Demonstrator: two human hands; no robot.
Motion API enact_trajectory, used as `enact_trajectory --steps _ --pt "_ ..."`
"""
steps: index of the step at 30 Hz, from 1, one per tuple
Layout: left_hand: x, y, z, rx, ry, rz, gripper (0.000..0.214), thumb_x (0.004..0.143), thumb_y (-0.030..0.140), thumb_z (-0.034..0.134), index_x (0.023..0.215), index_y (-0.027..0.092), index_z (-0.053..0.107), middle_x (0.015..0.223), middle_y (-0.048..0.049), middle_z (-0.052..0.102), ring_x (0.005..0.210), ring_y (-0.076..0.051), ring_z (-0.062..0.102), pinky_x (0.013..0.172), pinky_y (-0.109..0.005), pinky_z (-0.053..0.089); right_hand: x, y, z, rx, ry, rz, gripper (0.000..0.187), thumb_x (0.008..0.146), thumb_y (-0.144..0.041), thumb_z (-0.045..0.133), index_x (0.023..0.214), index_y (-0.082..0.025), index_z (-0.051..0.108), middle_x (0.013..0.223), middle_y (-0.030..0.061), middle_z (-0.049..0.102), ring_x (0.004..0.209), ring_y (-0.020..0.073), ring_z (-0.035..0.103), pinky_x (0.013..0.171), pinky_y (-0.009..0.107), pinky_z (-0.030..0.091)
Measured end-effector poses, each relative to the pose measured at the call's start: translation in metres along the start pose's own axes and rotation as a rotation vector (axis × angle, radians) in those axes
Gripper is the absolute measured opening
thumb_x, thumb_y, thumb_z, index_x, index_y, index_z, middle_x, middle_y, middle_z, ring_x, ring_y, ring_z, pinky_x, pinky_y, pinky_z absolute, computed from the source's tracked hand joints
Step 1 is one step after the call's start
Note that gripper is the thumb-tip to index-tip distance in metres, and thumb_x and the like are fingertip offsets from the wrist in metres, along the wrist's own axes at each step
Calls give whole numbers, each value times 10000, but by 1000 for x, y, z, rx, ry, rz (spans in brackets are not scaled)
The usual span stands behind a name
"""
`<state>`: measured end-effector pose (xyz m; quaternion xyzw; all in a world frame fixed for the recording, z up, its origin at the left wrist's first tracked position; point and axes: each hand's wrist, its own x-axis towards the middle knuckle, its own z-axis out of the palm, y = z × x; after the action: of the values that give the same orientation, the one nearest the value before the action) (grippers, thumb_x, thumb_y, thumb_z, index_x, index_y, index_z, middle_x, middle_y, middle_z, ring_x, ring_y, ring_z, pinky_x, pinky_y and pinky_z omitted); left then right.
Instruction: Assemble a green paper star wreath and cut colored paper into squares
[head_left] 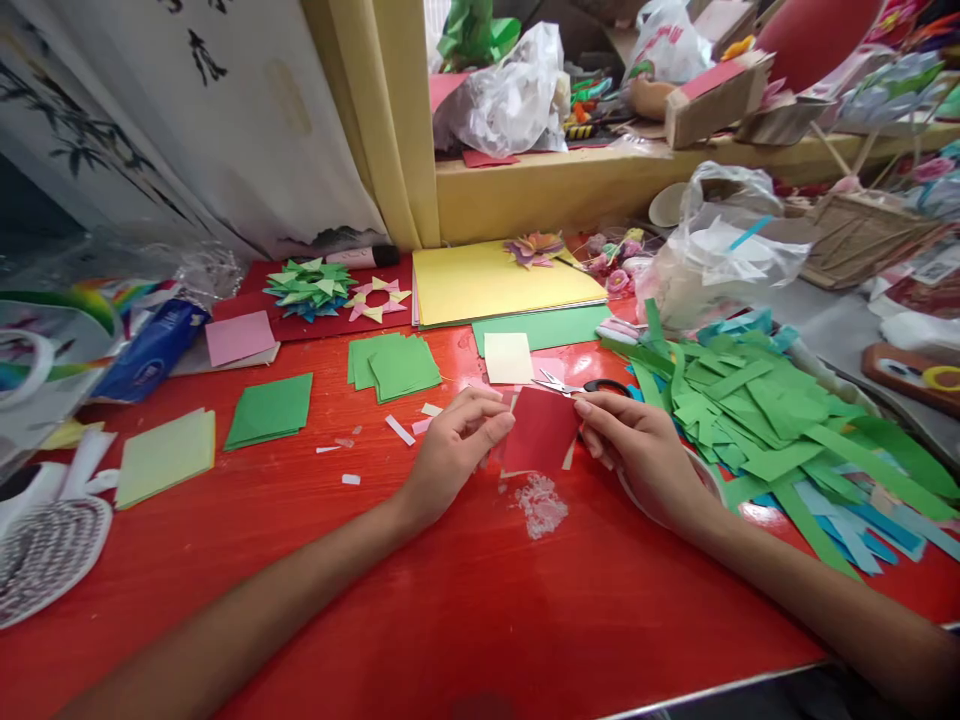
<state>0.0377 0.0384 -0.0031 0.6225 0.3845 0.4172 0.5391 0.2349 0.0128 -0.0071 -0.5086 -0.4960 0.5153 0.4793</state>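
Note:
Between my hands is a small red square of paper (543, 430), held just above the table. My left hand (454, 450) pinches its left edge with thumb and fingertips. At the upper right corner, my right hand (637, 445) grips the same square, its other fingers curled beneath. Strips of cream paper show from under the red square. Just beyond it lie scissors (583, 385) with black handles, partly hidden by the right hand, and a cream paper square (508, 357). A whitish crumbly patch (541, 506) marks the table below the paper.
The red table (375, 610) bears stacks of green squares (268, 411) and pale yellow squares (166, 457). Folded paper stars (311, 288) stand behind. Cut green strips (765, 400) pile up at right, near a plastic bag (727, 250). A hairbrush (52, 540) lies at left.

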Motion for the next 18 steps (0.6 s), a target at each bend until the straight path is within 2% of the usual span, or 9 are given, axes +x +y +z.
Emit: enact_trajectory --steps 9,13,18 --pt "-1 0 0 37 -50 6 130 806 251 543 717 157 535 953 -21 496 581 -50 404 489 -197 343 -1 -1 1 13 14 30 201 841 -384 552 809 -190 596 521 -39 391 478 63 299 449 222 204" --pt "-1 -2 1 -25 -2 9 179 766 256 606 686 148 488 1030 -24 504 553 -28 391 487 -195 339 1 -1 -1 -59 21 -10 201 848 -389 539 815 -196 587 542 -36 405 502 71 328 466 224 228" --pt "0 -4 2 -74 43 1 258 749 297 633 650 143 452 990 -17 510 529 -14 390 463 -185 331 3 -4 -2 -194 -2 -78 237 862 -408 508 770 -195 555 546 -36 435 503 75 353 473 223 257"
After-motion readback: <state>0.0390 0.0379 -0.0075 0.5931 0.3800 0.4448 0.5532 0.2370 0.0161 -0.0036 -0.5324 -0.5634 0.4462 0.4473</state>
